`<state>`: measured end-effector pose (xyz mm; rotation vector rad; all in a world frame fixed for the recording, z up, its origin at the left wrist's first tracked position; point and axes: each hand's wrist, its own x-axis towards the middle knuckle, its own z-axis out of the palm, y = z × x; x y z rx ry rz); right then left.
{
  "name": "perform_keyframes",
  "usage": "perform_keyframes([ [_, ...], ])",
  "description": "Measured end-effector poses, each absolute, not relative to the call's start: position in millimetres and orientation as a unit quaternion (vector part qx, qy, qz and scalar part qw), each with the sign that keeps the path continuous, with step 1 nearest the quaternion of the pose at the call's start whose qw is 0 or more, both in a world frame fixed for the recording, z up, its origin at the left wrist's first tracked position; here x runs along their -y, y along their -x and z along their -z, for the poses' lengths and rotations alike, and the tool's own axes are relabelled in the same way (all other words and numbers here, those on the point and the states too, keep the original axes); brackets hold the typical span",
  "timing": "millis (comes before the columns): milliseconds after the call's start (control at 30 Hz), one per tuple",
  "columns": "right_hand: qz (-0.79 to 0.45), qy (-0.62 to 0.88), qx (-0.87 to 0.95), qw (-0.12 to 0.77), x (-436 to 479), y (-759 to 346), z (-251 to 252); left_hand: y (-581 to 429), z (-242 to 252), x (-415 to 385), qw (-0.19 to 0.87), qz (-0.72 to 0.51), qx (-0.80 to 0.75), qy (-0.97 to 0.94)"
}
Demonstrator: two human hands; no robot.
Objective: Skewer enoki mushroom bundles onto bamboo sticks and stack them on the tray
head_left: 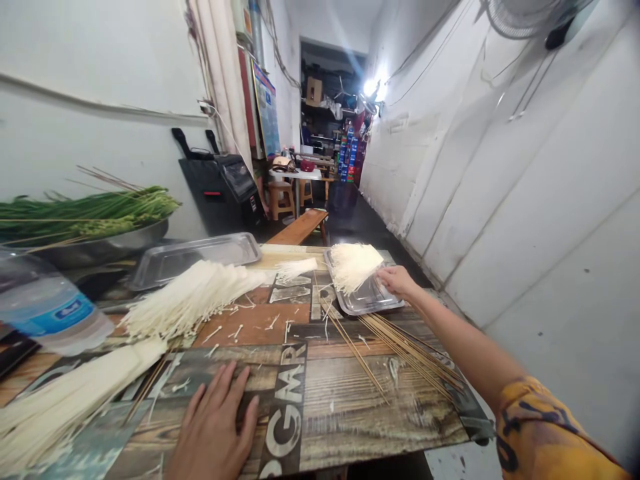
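Enoki (356, 263) lies fanned over the tray (367, 303) by the desk's (350, 420) far right corner, with our right hand (399, 281) at its right side. The right hand's fingers are pinched narrow and seem to hold the bunch, though we cannot tell whether by stems or by a stick. Our left hand (215, 427) rests palm down near the near edge, fingers loosely spread, holding nothing. To set the bunch well, we should keep it level, lower it flat and let go gently so the thin stems don't snap or splay over the rim; the tray's near part has room.

Loose skewers (407, 350) lie between the tray and the right edge. Left of the middle, a heap (195, 300) partly hides a second tray (220, 248) by the far edge. Toward the left edge, a metal bowl (115, 247) carries greens (105, 213) with sticks jutting out, and a bottle (50, 317) holds clear liquid.
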<state>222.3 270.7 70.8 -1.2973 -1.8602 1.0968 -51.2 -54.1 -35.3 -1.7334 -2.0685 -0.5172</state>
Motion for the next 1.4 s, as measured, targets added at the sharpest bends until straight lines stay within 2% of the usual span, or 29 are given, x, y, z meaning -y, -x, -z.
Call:
perform_keyframes([
  [200, -0.308, 0.405, 0.830, 0.226, -269.7, -227.0, -121.9, 57.0, 38.6, 57.5, 0.172, 0.272, 0.726, 0.608],
  [300, -0.270, 0.325, 0.887, 0.184, -257.2, -233.7, -163.4, 62.7, 26.0, 48.5, 0.092, 0.345, 0.739, 0.572],
  [367, -0.264, 0.272, 0.915, 0.137, -244.0, -240.0, -189.0, 61.9, 5.2, 32.9, -0.022, 0.391, 0.759, 0.521],
  [433, -0.270, 0.225, 0.933, 0.082, -228.0, -246.3, -208.7, 55.0, -23.4, 11.0, -0.184, 0.432, 0.754, 0.459],
  [533, -0.273, 0.134, 0.953, -0.017, -201.0, -253.2, -224.0, 32.9, -70.7, -23.0, -0.442, 0.511, 0.581, 0.452],
  [633, -0.271, 0.047, 0.956, -0.103, -175.8, -256.4, -225.9, 1.0, -112.4, -45.7, -0.561, 0.450, 0.481, 0.501],
  [767, -0.246, 0.023, 0.957, -0.156, -157.0, -260.2, -223.7, -44.3, -145.0, -55.6, -0.577, 0.252, 0.421, 0.653],
  [900, -0.202, 0.028, 0.966, -0.157, -156.7, -266.7, -224.5, -73.8, -151.0, -56.9, -0.551, 0.201, 0.401, 0.704],
  [1033, -0.087, 0.076, 0.988, -0.102, -162.9, -273.8, -227.1, -82.0, -148.7, -64.4, -0.576, 0.229, 0.416, 0.665],
  [1167, 0.097, 0.125, 0.982, 0.106, -170.1, -288.7, -226.0, -78.1, -139.9, -83.0, -0.654, 0.308, 0.418, 0.550],
  [1233, 0.104, 0.139, 0.956, 0.236, -172.4, -301.6, -216.5, -74.1, -130.7, -96.9, -0.696, 0.352, 0.404, 0.478],
  [1300, 0.057, 0.174, 0.919, 0.350, -170.9, -316.4, -196.7, -70.0, -119.4, -114.8, -0.716, 0.410, 0.396, 0.403],
  [1400, -0.009, 0.253, 0.848, 0.465, -157.6, -335.6, -148.9, -65.6, -102.4, -149.7, -0.717, 0.495, 0.390, 0.298],
])
